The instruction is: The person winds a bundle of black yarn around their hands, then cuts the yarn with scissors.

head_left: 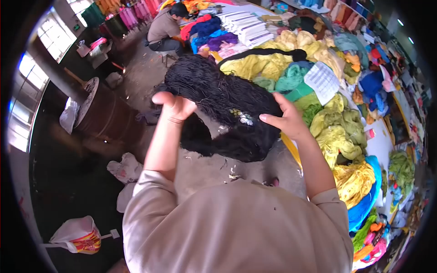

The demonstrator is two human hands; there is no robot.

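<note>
A large hank of black yarn (214, 91) hangs in a loop in front of my body, its lower part (241, 141) sagging over the floor. My left hand (177, 105) holds its left side, with the thumb sticking out to the left and the fingers hidden in or behind the strands. On the right side, my right hand (291, 119) grips the hank, thumb and forefinger showing at its edge and the other fingers hidden. Small pale bits show through the loop near my right thumb.
To my right, a long table holds heaps of yellow yarn (337, 141), green yarn (291, 79) and a printed sheet (322, 83). Stacked white bundles (243, 27) lie farther back. A seated person (165, 29) is beyond. A rusty drum (107, 111) stands at left, plastic bags (125, 168) nearby.
</note>
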